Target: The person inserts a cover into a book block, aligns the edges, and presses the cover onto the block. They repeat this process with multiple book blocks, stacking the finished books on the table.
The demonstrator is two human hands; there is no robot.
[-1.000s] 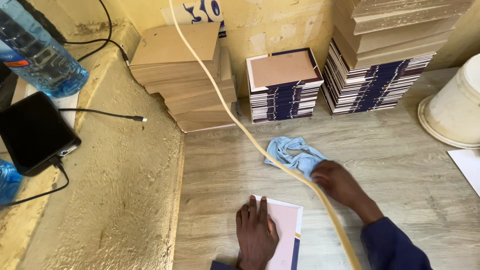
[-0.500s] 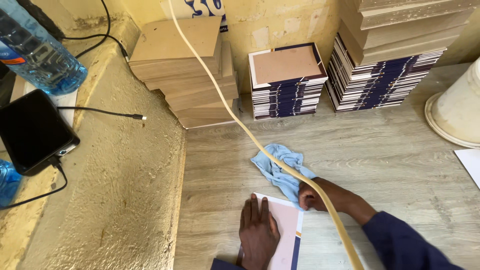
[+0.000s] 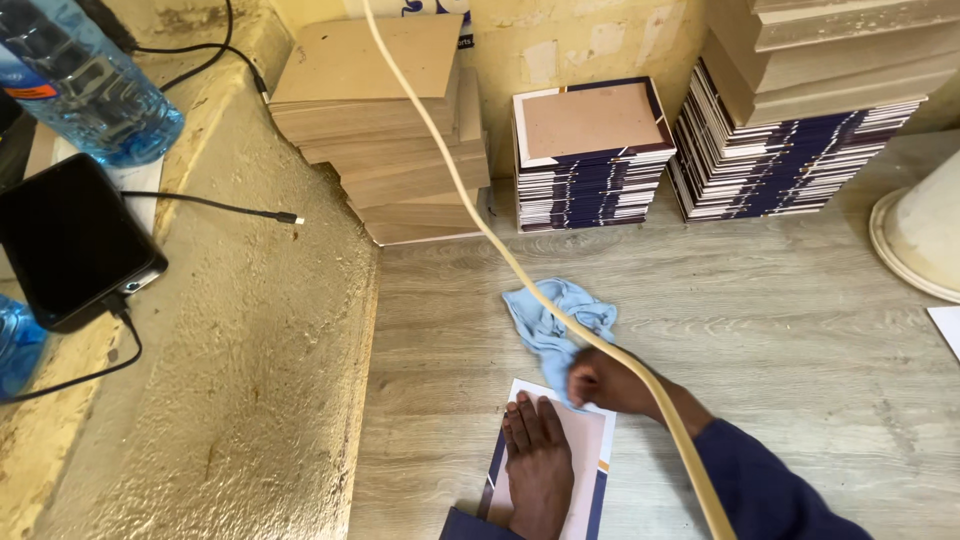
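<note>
1. Pale wood-grain surface (image 3: 760, 330) runs up to a yellowed wall; along its far edge stand a stack of brown boards (image 3: 385, 130), a stack of dark-edged booklets (image 3: 590, 150) and a taller mixed stack (image 3: 800, 110) toward the far right corner.
2. Left of the surface rises a rough concrete ledge (image 3: 250, 340) carrying a black phone (image 3: 70, 240) on a cable and a clear water bottle (image 3: 85, 85).
3. A cream-coloured cord (image 3: 480, 215) hangs across the view, crossing over the right forearm.
4. The left hand (image 3: 538, 465) lies flat, fingers straight and together, pressing down a white booklet cover with blue edging (image 3: 590, 450) at the near edge of the surface.
5. The right hand (image 3: 610, 380) is curled closed around the near end of a light blue cloth (image 3: 555, 315); the rest of the cloth trails away toward the far edge.
6. The cloth's gripped end touches the cover's far right corner, so the hand sits just beside the cover, not yet over it.
7. By my reading, wiping the cover is the step in hand; the next move calls for drawing the cloth across the cover while the flat palm keeps it from sliding.
</note>
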